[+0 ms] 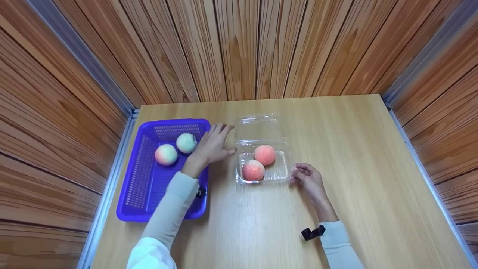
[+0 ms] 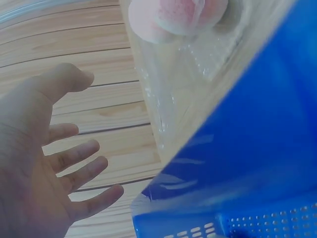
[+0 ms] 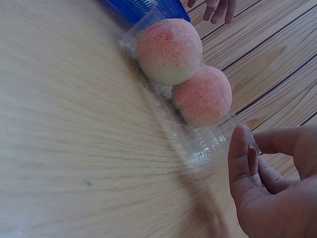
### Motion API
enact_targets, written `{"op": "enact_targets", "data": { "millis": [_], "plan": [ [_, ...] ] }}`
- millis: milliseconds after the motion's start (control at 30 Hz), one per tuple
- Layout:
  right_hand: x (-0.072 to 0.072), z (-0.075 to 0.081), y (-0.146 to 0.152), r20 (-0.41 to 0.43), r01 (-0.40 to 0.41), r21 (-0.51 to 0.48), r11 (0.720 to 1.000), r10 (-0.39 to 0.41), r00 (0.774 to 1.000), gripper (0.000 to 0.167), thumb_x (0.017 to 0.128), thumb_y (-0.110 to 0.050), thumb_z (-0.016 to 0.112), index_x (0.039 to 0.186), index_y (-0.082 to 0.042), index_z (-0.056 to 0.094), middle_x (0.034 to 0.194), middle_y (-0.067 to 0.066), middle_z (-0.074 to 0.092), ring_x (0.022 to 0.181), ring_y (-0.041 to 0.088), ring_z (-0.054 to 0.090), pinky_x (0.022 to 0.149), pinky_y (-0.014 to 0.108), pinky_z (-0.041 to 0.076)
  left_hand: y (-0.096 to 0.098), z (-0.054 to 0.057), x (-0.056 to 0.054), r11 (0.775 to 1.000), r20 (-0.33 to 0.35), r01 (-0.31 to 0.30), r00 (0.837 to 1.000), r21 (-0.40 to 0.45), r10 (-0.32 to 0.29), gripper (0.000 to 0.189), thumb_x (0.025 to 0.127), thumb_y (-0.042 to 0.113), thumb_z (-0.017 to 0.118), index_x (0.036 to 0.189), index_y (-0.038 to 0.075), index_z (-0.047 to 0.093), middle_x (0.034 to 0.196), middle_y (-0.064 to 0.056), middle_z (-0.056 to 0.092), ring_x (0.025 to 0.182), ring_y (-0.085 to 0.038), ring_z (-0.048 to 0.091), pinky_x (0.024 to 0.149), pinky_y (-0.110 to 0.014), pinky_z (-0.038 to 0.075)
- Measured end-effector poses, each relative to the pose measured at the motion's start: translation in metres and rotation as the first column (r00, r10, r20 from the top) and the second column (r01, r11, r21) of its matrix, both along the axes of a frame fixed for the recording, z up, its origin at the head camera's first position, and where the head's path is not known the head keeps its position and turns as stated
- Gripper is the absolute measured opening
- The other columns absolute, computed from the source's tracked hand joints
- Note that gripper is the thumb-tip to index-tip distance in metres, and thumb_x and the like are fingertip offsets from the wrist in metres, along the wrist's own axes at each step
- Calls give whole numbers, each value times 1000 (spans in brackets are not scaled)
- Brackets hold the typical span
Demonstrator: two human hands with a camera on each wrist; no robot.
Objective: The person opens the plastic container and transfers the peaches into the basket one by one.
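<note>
clear clamshell (image 1: 263,149) lid faint, basket (image 1: 139,179) corner under sleeve

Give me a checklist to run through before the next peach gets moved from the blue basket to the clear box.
1. Clear plastic clamshell box lid open: ok.
2. Free room in the box beside its two pink peaches: ok, the right part is bare.
3. Left hand empty, fingers spread: ok.
4. Two pale peaches left in the blue plastic basket: ok.
5. Right hand steadying the box edge: cannot tell, fingers at the rim but contact unclear.
</note>
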State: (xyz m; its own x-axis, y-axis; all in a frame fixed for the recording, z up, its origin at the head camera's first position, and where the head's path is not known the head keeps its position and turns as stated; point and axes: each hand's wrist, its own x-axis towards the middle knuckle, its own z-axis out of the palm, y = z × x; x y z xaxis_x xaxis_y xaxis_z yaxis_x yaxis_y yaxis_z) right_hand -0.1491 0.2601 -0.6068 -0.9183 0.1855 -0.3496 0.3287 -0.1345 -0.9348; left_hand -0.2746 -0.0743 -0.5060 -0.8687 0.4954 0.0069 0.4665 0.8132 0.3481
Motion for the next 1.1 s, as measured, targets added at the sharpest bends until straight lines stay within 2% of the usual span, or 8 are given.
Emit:
{"op": "enact_targets", "data": {
  "millis": [200, 467, 700, 967, 1100],
  "plan": [
    [1, -1, 0, 2, -4, 19, 1000, 4, 1000, 36, 103, 0, 61, 137, 8, 55, 107, 7, 68, 85, 14, 70, 80, 25, 61, 7, -3, 4, 999, -10, 30, 999, 15, -30, 78, 93, 44, 76, 158, 14, 45, 149, -15, 53, 142, -39, 50, 121, -60, 42],
    [1, -3, -1, -18, 6, -11, 1000, -6, 1000, 36, 102, 2, 61, 137, 11, 54, 103, 4, 66, 82, 12, 69, 78, 26, 61, 14, -8, 9, 996, 1, 66, 998, 54, -66, 79, 92, 39, 78, 158, 11, 46, 149, -14, 53, 143, -35, 48, 121, -50, 44],
    [0, -2, -1, -29, 6, -22, 1000, -6, 1000, 36, 101, 5, 59, 135, 12, 52, 100, 5, 66, 78, 12, 67, 75, 26, 60, 26, -11, 13, 995, 30, 74, 997, 73, -77, 80, 91, 38, 81, 158, 12, 46, 152, -14, 52, 146, -35, 47, 122, -50, 44],
    [1, -2, -1, -8, 8, -13, 1000, -8, 1000, 37, 102, 2, 61, 138, 11, 52, 104, 4, 66, 85, 14, 69, 78, 25, 62, 37, -17, 19, 990, 113, 79, 989, 113, -92, 79, 93, 34, 81, 159, 11, 45, 152, -14, 51, 148, -36, 44, 123, -51, 43],
    [1, -2, -2, 11, -8, 20, 1000, 8, 1000, 37, 104, -3, 62, 138, 7, 54, 109, 9, 68, 86, 12, 70, 80, 25, 61, 41, -20, 21, 990, 103, 107, 988, 95, -116, 78, 93, 36, 80, 157, 9, 46, 148, -14, 53, 143, -34, 48, 122, -50, 43]
  ]
}}
